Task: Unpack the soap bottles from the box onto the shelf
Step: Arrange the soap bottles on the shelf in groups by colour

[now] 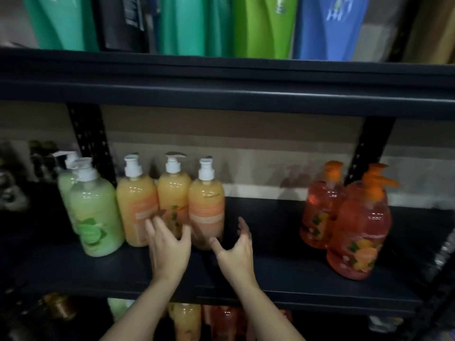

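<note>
Three pale orange pump bottles stand in a row on the dark shelf [270,279]; the rightmost orange bottle [206,207] is nearest my hands. My left hand [168,244] is spread open just left of its base, fingers in front of the middle orange bottle [173,193]. My right hand [237,249] is open just right of the rightmost bottle, thumb toward it. Neither hand holds anything. Two green bottles [94,217] stand to the left. Red-orange bottles [358,232] stand at the right. No box is in view.
The shelf above [221,94] overhangs closely and carries tall green, teal and blue packs [263,25]. Black perforated uprights [91,143] stand behind the bottles. A bare stretch of shelf lies between the orange and red-orange groups. More bottles [187,321] show on the level below.
</note>
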The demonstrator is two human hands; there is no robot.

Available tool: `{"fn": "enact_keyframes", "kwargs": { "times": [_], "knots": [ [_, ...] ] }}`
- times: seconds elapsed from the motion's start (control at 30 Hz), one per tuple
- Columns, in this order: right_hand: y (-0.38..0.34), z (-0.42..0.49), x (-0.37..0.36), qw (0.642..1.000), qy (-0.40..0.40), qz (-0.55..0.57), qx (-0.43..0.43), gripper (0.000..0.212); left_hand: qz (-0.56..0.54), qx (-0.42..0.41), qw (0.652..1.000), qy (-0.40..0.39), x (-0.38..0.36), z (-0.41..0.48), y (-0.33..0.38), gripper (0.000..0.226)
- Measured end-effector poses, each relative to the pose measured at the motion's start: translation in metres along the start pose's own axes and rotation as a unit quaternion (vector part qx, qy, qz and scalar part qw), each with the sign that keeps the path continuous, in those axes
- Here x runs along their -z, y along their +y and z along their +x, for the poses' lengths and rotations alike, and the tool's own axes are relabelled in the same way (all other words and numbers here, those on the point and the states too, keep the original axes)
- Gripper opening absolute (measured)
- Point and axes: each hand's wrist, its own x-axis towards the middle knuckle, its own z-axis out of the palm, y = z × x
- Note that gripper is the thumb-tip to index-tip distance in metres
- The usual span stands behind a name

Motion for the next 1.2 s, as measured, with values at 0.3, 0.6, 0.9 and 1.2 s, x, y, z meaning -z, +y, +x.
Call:
{"fn": "enact_keyframes", "kwargs": {
  "times": [0.3, 0.6, 0.9, 1.2],
  "knots": [
    [0.004, 0.018, -0.055, 0.998, 0.058, -0.026, 0.031, 0.112, -0.045, -0.036, 0.998, -0.034, -0.017, 0.014, -0.026, 0.077],
    [0.018, 0.035, -0.055, 0.996, 0.083, -0.01, 0.039, 0.099, -0.127, 0.048, 0.991, 0.0, -0.036, 0.012, -0.027, 0.078],
    [0.024, 0.039, -0.05, 0.998, 0.061, 0.007, 0.022, 0.097, -0.074, 0.045, 0.995, 0.049, -0.046, 0.015, -0.026, 0.077],
    [0.03, 0.058, -0.006, 0.999, 0.041, 0.009, -0.009, 0.089, -0.04, 0.065, 0.995, 0.059, -0.058, 0.016, -0.02, 0.093]
  ]
}}
